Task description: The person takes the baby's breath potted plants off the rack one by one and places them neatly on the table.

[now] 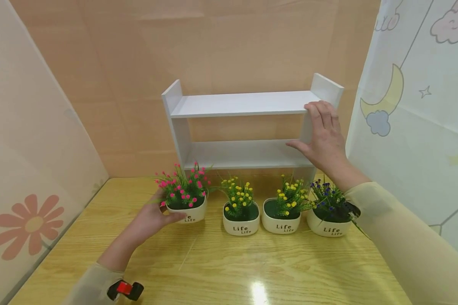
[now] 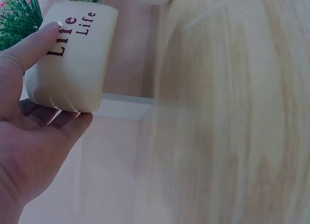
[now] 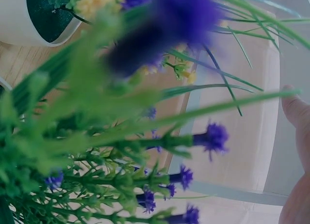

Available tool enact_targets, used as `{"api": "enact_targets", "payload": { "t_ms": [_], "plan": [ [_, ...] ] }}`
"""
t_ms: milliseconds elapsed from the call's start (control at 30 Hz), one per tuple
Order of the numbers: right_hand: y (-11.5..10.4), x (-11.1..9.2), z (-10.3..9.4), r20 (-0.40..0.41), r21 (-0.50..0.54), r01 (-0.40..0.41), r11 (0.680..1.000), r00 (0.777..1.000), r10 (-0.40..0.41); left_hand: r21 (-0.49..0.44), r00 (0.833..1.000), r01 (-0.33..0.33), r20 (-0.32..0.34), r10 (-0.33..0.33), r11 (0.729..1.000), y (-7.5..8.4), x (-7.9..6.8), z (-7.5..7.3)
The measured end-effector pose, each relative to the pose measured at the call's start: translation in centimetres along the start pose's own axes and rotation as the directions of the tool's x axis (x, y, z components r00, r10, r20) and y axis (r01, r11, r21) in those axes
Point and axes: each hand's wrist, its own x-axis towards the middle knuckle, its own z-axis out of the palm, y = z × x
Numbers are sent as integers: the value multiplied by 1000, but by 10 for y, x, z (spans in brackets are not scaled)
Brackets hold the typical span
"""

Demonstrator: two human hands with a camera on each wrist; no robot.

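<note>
My left hand (image 1: 151,221) grips a white oval pot of pink artificial flowers (image 1: 194,213), thumb across the "Life" lettering and fingers round its side and base. In the left wrist view, the pot (image 2: 72,54) is raised off the wooden table. Up at the right, my right hand (image 1: 325,137) rests its fingertips on the front edge of a white two-tier shelf (image 1: 244,103), close to the right side panel, thumb spread away. Only the thumb and part of the palm of the right hand (image 3: 298,136) appear in the right wrist view, beyond blurred purple flowers.
Two pots of yellow flowers (image 1: 241,226) (image 1: 281,224) and one of purple flowers (image 1: 329,228) stand in a row before the shelf on the wooden table (image 1: 229,267). The purple one sits under my right forearm. Fabric walls enclose the back and sides.
</note>
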Motion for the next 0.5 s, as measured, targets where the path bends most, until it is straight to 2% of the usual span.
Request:
{"api": "enact_targets", "payload": {
  "t_ms": [200,500],
  "plan": [
    [1,0,1,1,-4,3,1000,1000,-3,18,999,31,23,-32,999,-10,0,2],
    [2,-1,0,0,-2,1,1000,1000,-1,26,998,35,47,-36,999,-21,1,4]
  ]
}}
